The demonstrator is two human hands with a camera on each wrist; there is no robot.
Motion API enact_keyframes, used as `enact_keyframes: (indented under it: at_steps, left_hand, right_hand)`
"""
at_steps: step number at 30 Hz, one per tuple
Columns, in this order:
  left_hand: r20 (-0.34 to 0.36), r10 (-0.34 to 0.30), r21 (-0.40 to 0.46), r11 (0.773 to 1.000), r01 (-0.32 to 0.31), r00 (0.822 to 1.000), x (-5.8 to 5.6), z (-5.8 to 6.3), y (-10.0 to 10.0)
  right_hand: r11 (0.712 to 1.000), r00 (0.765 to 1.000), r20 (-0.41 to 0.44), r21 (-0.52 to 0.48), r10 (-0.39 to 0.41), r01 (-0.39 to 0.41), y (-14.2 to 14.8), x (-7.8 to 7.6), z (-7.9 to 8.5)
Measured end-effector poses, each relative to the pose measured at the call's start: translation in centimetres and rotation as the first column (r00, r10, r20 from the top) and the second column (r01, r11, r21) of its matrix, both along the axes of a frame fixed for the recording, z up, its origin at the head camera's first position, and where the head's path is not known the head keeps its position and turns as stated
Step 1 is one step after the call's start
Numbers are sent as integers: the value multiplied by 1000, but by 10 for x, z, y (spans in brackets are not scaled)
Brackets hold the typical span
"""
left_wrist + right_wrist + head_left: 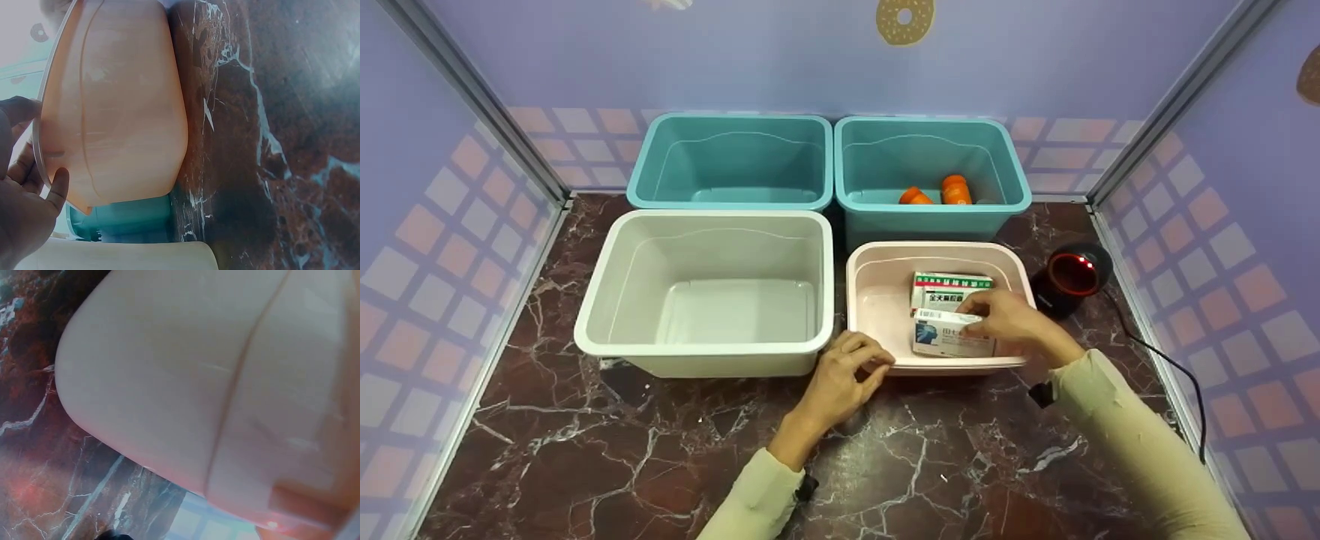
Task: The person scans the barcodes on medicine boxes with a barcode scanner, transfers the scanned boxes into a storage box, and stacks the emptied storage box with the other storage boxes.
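My left hand [847, 375] grips the front left corner of a pale pink bin [885, 311]. In the left wrist view its fingers hook over the rim and the thumb lies against the outer wall of the bin [129, 101]. Inside the bin, my right hand [1009, 322] pinches the right end of a white medicine box [952, 339] with a blue picture on its left. Behind that one is another medicine box [949, 283] with a green and red band, partly covered. In the right wrist view the bin's wall [152, 371] hides most of the hand.
A large white bin [735, 315] stands left of the pink one. Behind are two teal bins; the right teal bin [930, 221] holds orange bottles [956, 190], the left teal bin [731, 169] stands beside it. A black device [1069, 281] with a red-lit top and cable sits at right.
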State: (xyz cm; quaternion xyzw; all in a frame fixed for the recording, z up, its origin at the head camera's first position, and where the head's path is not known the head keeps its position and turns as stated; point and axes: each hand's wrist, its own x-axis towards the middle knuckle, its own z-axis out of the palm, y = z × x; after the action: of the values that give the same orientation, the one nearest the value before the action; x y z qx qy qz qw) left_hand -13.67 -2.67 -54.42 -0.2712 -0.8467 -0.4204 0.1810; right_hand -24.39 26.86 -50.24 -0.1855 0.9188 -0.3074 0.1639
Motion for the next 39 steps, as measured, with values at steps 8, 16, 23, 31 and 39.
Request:
enact_keyframes:
  at_steps: [8,16,23,31,39]
  left_hand:
    - [-2,1,-8,1000,-1,1000,-1,2,-1]
    - [3,-2,-3,1000,2,1000,-2,2,-1]
    - [5,-1,-7,1000,1,1000,-1,2,0]
    - [-2,3,-5,1000,-3,1000,0,0,0]
    - [-1,-2,8,1000,2,1000,0,-1,1]
  right_hand:
    - [999,998,-51,-19,-40,39,3,-1,11]
    - [992,989,-78,1,-127,127,7,-1,25]
    - [985,981,-86,-39,-172,170,12,-2,33]
    - [973,973,-77,-95,-217,210,19,0,43]
    - [959,960,-83,-120,-269,258,29,2,53]
